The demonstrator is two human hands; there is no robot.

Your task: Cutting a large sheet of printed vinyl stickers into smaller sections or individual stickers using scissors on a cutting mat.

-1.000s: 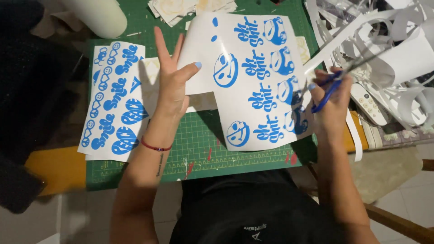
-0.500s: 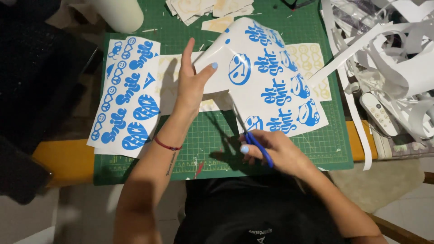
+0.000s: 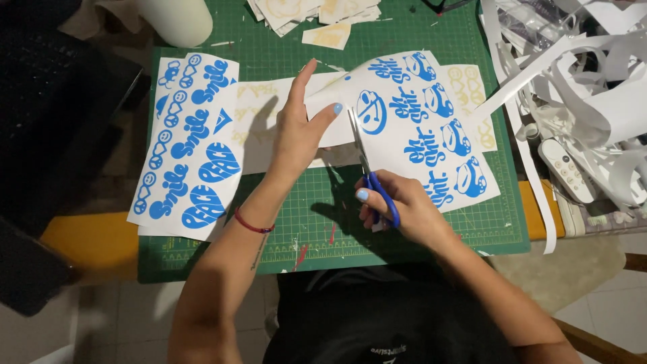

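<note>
- Head view, centre of the frame: my right hand (image 3: 404, 209) is closed through the handles of the blue-handled steel scissors (image 3: 369, 168), fingers clamped on the loops, thumb with its pale blue nail on top.
- Blades run from the handles up and slightly left toward the middle of the frame; they look nearly closed, the tips sitting at the lower left edge of the white vinyl sheet printed with blue lettering and round cartoon faces (image 3: 431, 128).
- My left hand (image 3: 300, 128) is just left of the blades, fingers pointing up the frame, thumb and fingers pinching the lifted left edge of that sheet so it curls up off the mat.
- Sheet's long axis slants from upper left to lower right; its bulk lies to the right of the blades, my holding hand to their left, so the cutting line passes between the two.
- Right hand is the nearer to me, low in the frame; left hand sits higher up, touching the sheet at the point the tips reach.
- Everything rests on the green gridded cutting mat (image 3: 411, 27).
- Left of the frame: a second white sheet of blue word and heart stickers (image 3: 189, 141) lies flat, well apart from the scissors.
- Right edge: a heap of white paper offcut strips (image 3: 586, 87), clear of both hands.
</note>
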